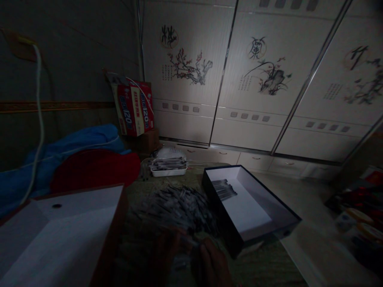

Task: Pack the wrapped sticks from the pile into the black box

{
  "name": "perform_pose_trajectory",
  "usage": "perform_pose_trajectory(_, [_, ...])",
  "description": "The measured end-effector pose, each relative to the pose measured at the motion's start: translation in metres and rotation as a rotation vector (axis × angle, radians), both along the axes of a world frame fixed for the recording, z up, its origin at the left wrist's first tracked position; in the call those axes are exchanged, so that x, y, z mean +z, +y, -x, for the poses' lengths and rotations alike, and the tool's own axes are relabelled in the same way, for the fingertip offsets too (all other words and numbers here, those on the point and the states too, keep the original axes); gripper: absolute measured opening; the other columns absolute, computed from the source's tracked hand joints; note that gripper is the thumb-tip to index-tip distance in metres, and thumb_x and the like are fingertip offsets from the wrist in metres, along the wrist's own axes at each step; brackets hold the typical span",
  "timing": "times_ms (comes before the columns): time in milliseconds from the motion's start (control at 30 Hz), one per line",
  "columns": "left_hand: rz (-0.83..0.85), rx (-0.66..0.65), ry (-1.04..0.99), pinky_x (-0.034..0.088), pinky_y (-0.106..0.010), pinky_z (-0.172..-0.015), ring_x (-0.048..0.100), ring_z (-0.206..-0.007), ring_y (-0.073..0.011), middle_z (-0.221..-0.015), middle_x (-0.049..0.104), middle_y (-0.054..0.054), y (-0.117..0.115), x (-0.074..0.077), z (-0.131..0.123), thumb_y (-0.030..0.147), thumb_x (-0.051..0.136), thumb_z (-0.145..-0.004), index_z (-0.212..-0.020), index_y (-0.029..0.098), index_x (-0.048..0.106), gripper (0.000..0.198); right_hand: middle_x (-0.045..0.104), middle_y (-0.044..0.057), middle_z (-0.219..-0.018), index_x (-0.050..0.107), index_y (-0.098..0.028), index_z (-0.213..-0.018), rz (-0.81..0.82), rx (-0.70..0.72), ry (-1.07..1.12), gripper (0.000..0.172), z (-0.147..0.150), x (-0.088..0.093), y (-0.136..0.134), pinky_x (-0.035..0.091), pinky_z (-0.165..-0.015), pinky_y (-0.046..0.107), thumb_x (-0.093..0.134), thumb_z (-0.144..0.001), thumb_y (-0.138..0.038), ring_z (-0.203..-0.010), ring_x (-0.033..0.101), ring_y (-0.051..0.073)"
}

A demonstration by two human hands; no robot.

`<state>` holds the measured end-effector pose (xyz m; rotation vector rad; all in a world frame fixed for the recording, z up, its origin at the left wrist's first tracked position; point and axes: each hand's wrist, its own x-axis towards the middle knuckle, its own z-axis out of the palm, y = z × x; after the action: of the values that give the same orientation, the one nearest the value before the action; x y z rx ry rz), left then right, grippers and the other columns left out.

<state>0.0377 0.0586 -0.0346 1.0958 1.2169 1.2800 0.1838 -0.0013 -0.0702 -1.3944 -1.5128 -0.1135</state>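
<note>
The scene is very dark. My left hand (167, 249) and my right hand (211, 263) are low in the picture, close together at the near edge of a heap of thin grey sticks (179, 207). Their fingers seem curled round a few of the sticks, though the shadow hides the grip. To the right lies a black box with a white inside (254, 217), and a small row of the same sticks (224, 188) rests at its far end. Behind the heap sits a white tray (168, 166) filled with more sticks.
A large white-lined box (60, 235) lies at the left. Behind it are a red round thing (95, 167), blue cloth (66, 147) and a red-blue carton (133, 107). A cabinet with painted sliding doors (254, 79) fills the back. Bright packets (359, 215) lie at the right.
</note>
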Motion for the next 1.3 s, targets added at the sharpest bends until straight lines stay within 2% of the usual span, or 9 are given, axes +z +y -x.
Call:
perform_pose_trajectory(167, [-0.126, -0.110, 0.167, 0.056, -0.031, -0.062, 0.069, -0.060, -0.0215, -0.064, 0.073, -0.003, -0.005, 0.014, 0.008, 0.056, 0.054, -0.079, -0.078, 0.021, 0.071, 0.039, 0.072, 0.008, -0.101, 0.065, -0.029, -0.112, 0.003, 0.008, 0.052, 0.029, 0.003, -0.004, -0.001, 0.056, -0.077, 0.034, 0.047, -0.093, -0.043, -0.093, 0.068, 0.023])
perform_pose_trajectory(300, [-0.196, -0.183, 0.234, 0.055, -0.031, -0.072, 0.070, -0.073, -0.0224, -0.072, 0.075, -0.003, -0.010, 0.026, 0.002, 0.043, 0.063, -0.073, -0.073, 0.026, 0.074, 0.020, 0.070, 0.006, -0.110, 0.056, -0.027, -0.125, 0.065, 0.046, 0.084, 0.042, 0.007, 0.005, 0.006, 0.056, -0.079, 0.033, 0.047, -0.091, -0.049, -0.097, 0.068, 0.023])
perform_pose_trajectory(400, [-0.181, -0.124, 0.290, 0.056, -0.032, -0.074, 0.070, -0.075, -0.0229, -0.075, 0.076, -0.005, -0.015, 0.030, -0.008, 0.037, 0.065, -0.068, -0.070, 0.025, 0.072, 0.014, 0.070, 0.004, -0.113, 0.059, -0.028, -0.122, 0.057, 0.115, 0.092, 0.038, 0.009, 0.008, 0.009, 0.054, -0.085, 0.031, 0.039, -0.095, -0.047, -0.101, 0.067, 0.021])
perform_pose_trajectory(500, [-0.176, -0.052, 0.369, 0.057, -0.035, -0.073, 0.070, -0.079, -0.0233, -0.082, 0.075, -0.007, -0.015, 0.034, -0.011, 0.037, 0.060, -0.070, -0.082, 0.022, 0.069, 0.021, 0.072, 0.006, -0.106, 0.064, -0.025, -0.111, 0.090, 0.011, 0.168, 0.036, 0.006, 0.004, 0.013, 0.054, -0.080, 0.027, 0.035, -0.098, -0.042, -0.094, 0.069, 0.019])
perform_pose_trajectory(633, [-0.290, 0.012, 0.656, 0.053, -0.042, -0.082, 0.068, -0.086, -0.0251, -0.089, 0.072, -0.010, 0.001, 0.048, -0.003, 0.030, 0.054, -0.077, -0.084, 0.020, 0.068, 0.019, 0.071, 0.011, -0.104, 0.061, -0.020, -0.110, 0.115, -0.155, 0.250, 0.032, -0.005, 0.000, 0.016, 0.053, -0.078, 0.027, 0.036, -0.098, -0.036, -0.093, 0.069, 0.020])
perform_pose_trajectory(767, [-0.391, -0.019, 0.950, 0.049, -0.041, -0.086, 0.064, -0.093, -0.0252, -0.096, 0.069, -0.012, 0.028, 0.061, -0.002, 0.017, 0.048, -0.082, -0.090, 0.015, 0.067, 0.021, 0.071, 0.010, -0.097, 0.059, -0.021, -0.107, 0.100, -0.177, 0.283, 0.028, -0.014, 0.001, 0.014, 0.053, -0.071, 0.029, 0.036, -0.097, -0.035, -0.085, 0.069, 0.021])
perform_pose_trajectory(867, [-0.445, -0.077, 1.124, 0.048, -0.037, -0.085, 0.061, -0.093, -0.0245, -0.094, 0.067, -0.011, 0.050, 0.063, -0.012, 0.010, 0.047, -0.082, -0.094, 0.013, 0.068, 0.025, 0.069, 0.014, -0.102, 0.058, -0.020, -0.107, 0.072, -0.172, 0.258, 0.032, -0.016, 0.003, 0.012, 0.053, -0.075, 0.035, 0.039, -0.094, -0.043, -0.093, 0.067, 0.027])
perform_pose_trajectory(1067, [-0.488, -0.108, 1.130, 0.038, -0.045, -0.095, 0.052, -0.111, -0.0292, -0.118, 0.064, -0.012, 0.081, 0.048, -0.028, -0.002, 0.040, -0.076, -0.109, 0.017, 0.067, 0.046, 0.072, 0.008, -0.088, 0.060, -0.022, -0.102, 0.067, -0.149, 0.237, 0.028, -0.016, 0.010, 0.018, 0.053, -0.065, 0.025, 0.035, -0.098, -0.034, -0.075, 0.070, 0.019])
perform_pose_trajectory(1300, [-0.463, -0.043, 0.892, 0.040, -0.048, -0.093, 0.057, -0.100, -0.0303, -0.094, 0.068, -0.015, 0.085, 0.049, -0.027, 0.008, 0.047, -0.076, -0.084, 0.015, 0.068, 0.024, 0.071, 0.012, -0.096, 0.062, -0.020, -0.104, 0.030, -0.150, 0.170, 0.040, -0.014, 0.008, 0.014, 0.054, -0.073, 0.031, 0.031, -0.098, -0.044, -0.088, 0.069, 0.022])
